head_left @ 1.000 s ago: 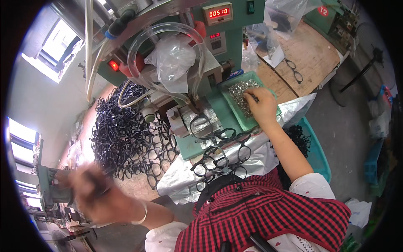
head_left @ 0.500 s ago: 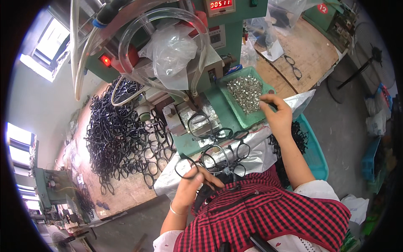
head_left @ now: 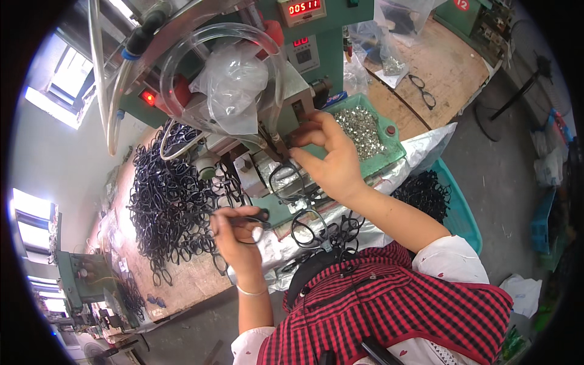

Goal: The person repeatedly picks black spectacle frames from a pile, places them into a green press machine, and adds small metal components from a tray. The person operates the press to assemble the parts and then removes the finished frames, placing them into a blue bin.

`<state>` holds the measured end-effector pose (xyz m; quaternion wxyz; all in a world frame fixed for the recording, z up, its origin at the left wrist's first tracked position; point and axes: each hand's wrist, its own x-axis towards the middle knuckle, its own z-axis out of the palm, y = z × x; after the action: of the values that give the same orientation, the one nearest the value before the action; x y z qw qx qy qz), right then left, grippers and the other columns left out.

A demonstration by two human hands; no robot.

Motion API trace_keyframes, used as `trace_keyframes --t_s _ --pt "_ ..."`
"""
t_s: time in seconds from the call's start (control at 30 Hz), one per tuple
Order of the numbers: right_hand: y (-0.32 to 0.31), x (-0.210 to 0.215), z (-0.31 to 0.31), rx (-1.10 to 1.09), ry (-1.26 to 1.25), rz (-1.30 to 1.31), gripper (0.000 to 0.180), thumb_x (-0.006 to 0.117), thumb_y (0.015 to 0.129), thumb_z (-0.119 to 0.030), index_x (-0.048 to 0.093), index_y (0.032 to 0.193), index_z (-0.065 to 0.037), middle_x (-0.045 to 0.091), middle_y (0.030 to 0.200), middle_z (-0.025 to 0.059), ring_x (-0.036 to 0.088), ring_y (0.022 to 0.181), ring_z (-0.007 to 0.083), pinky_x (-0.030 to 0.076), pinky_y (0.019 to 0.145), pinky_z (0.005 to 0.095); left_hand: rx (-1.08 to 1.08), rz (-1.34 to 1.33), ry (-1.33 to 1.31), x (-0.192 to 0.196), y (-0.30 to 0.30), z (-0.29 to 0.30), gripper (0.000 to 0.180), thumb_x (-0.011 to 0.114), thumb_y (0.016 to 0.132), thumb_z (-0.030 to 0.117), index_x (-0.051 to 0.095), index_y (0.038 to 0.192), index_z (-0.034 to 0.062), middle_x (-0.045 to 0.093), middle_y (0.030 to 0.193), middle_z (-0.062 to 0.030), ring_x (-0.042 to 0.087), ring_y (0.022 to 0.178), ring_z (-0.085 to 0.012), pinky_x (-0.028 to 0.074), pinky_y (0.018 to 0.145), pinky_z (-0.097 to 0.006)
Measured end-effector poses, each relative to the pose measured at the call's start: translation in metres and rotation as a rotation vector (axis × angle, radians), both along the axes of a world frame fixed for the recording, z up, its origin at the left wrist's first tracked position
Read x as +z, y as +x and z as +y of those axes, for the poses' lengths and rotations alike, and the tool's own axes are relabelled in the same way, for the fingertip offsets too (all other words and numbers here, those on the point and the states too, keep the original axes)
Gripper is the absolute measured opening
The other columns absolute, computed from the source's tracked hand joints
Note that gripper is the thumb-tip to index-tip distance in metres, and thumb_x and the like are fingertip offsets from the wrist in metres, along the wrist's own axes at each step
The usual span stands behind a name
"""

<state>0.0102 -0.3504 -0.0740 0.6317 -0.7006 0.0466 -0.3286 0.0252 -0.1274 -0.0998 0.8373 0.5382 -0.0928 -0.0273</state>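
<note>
My left hand (head_left: 238, 236) is closed on a black eyeglass frame (head_left: 263, 217), above the near left edge of the green machine bed. My right hand (head_left: 333, 159) reaches to the machine's working head (head_left: 278, 148), thumb and fingers curled close beside it. Whatever small thing those fingers pinch, if anything, is hidden. Another dark eyeglass frame (head_left: 286, 196) sits just below the head, partly over the metal block. Right of my right hand stands a green tray (head_left: 389, 157) holding many small shiny metal parts (head_left: 363, 131).
A large heap of black eyeglass frames (head_left: 167, 194) covers the wooden table on the left. More frames lie near my apron on silver sheeting (head_left: 420, 146). A turquoise bin (head_left: 465, 219) with dark frames stands at right. Clear hoses (head_left: 164, 79) loop before the machine.
My right hand has moved left from the metal parts tray to the machine's head. My left hand has shifted up and left with its eyeglass frame.
</note>
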Motion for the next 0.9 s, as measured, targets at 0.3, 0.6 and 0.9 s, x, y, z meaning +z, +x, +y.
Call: trace_keyframes --t_s 0.3,0.6,0.9 --pt "0.002 0.018 0.013 0.093 0.104 -0.017 0.066 0.074 0.078 -0.005 0.045 0.137 -0.001 0.073 0.090 0.0089 0.068 0.099 0.0194 0.048 0.092 0.0318 0.213 -0.699 0.241 0.135 0.044 -0.037 0.030 0.033 0.108 0.024 0.047 0.099 -0.0012 0.067 0.087 -0.0248 0.069 0.080 -0.0269 0.056 0.062 -0.028" --pt "-0.025 0.014 -0.046 0.051 -0.320 0.203 0.040 0.070 0.081 -0.007 0.064 0.121 -0.004 0.064 0.122 0.0152 0.059 0.118 0.0279 0.045 0.101 0.0392 -0.665 0.228 0.133 0.105 -0.025 -0.050 0.026 0.037 0.104 0.025 0.048 0.097 0.0023 0.066 0.079 -0.0271 0.066 0.065 -0.0289 0.055 0.063 -0.033" --pt "-0.024 -0.085 -0.105 -0.439 -0.913 0.257 0.020 0.073 0.078 -0.014 0.072 0.096 -0.006 0.064 0.122 0.0186 0.057 0.117 0.0373 0.044 0.101 0.0449 -0.788 0.597 -0.086 0.050 -0.016 -0.063 0.026 0.043 0.104 0.028 0.052 0.097 0.0049 0.069 0.083 -0.0249 0.069 0.066 -0.0309 0.057 0.061 -0.032"
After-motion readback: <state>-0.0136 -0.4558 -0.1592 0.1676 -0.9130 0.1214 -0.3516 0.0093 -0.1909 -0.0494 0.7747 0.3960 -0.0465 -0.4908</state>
